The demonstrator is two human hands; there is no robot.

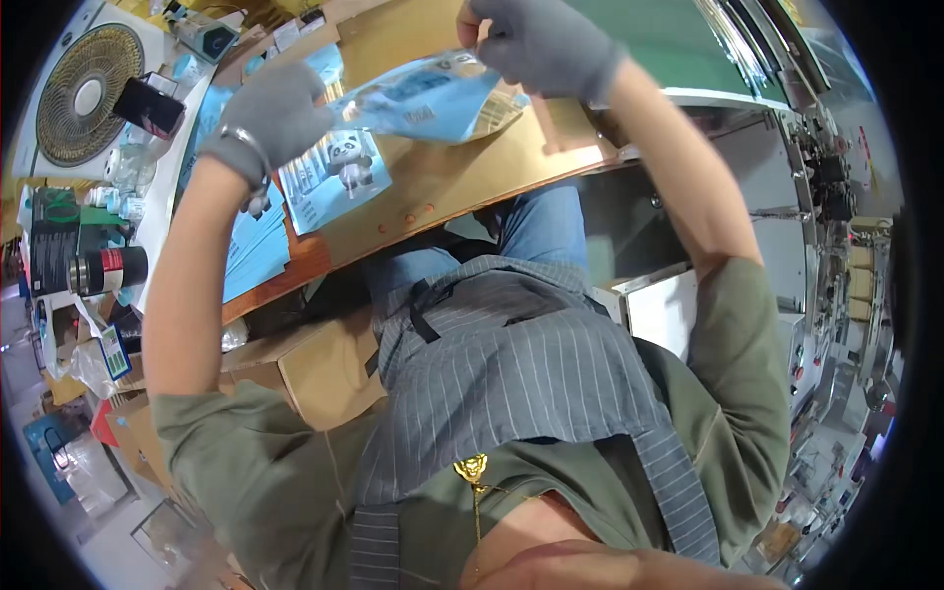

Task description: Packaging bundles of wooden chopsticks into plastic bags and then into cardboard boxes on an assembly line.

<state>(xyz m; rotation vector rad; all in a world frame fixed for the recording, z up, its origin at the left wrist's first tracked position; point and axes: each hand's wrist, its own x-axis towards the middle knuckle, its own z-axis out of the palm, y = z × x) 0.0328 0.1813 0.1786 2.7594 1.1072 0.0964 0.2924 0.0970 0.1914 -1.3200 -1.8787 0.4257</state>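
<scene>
Both my hands wear grey knitted gloves. Between them a blue, partly see-through printed plastic pouch (418, 103) is stretched above the table, tilted and slightly bulging. My left hand (270, 113) pinches its left end, with the fingertips partly hidden. At the other end my right hand (541, 44) is closed on the pouch's upper right edge. Something pale and yellowish shows at the pouch's right side; I cannot tell whether it is inside. Just below lies another blue pouch (349, 167) with a panda picture, flat on the table. A fanned stack of blue pouches (258, 258) lies under my left wrist.
The brown tabletop (442, 187) ends in an edge close to my lap. At the left stand a fan (90, 95), a phone (149, 106) and a black cylindrical bottle (108, 269). A green surface (659, 49) lies far right. Cardboard boxes (329, 364) sit below the table.
</scene>
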